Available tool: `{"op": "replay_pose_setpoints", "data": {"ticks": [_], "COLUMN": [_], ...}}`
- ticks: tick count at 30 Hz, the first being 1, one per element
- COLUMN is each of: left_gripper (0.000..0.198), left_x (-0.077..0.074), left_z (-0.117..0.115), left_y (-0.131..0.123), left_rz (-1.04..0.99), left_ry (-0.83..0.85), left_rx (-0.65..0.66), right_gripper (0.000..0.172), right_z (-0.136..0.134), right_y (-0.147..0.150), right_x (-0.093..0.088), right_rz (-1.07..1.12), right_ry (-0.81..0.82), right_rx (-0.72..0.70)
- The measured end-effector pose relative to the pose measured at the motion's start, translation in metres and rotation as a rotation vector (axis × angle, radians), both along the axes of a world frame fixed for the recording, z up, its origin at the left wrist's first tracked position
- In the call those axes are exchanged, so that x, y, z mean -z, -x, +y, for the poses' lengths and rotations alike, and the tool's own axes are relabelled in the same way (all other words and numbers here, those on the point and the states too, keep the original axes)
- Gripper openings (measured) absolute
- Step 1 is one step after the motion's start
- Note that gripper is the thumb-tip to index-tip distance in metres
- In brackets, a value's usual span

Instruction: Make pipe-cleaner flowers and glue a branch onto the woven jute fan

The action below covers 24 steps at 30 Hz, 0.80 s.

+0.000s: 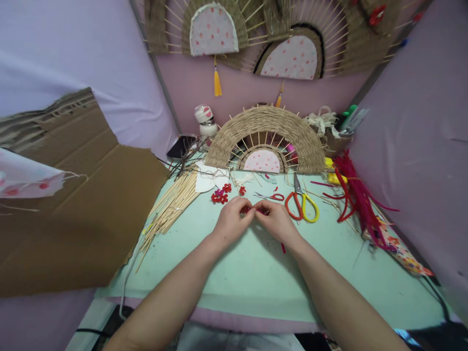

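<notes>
Left hand and right hand meet mid-frame; fingertips pinched on small red piece, between both, neither nearer; seems to run side to side, mostly hidden; red flowers up-left.

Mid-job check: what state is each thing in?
Left hand: pinching red piece
Right hand: pinching same piece, mostly hidden
Large scissors: flat, blades look shut
Small scissors: flat, blades seem slightly parted
Woven fan: upright
Sticks: loose heap
Cardboard: torn-edged
Yellow tassel: hanging
</notes>
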<state>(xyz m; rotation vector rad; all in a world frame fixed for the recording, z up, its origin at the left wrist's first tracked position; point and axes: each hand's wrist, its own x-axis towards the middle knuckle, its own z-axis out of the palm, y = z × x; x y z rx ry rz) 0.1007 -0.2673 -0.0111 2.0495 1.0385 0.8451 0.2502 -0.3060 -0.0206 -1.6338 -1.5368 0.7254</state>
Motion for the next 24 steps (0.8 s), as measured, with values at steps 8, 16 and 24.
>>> {"op": "replay_pose_setpoints", "data": {"ticks": [8, 16, 24], "left_gripper": [0.016, 0.014, 0.027], "left_x": [0.003, 0.002, 0.01], "left_z": [0.003, 0.001, 0.0], "left_y": [-0.001, -0.001, -0.012], "left_rz": [-0.007, -0.157, -0.566], "left_ry": [0.032, 0.099, 0.483], "left_rx": [-0.078, -0.089, -0.142], "right_gripper": [0.019, 0.018, 0.021], "right_z": [-0.001, 0.0, -0.002], "right_y": [0.003, 0.008, 0.011], "right_x": [-0.002, -0.005, -0.006], "right_rz": [0.131, 0.322, 0.388], "right_ry": [-0.016, -0.018, -0.058], "right_rx": [0.044, 0.155, 0.218]}}
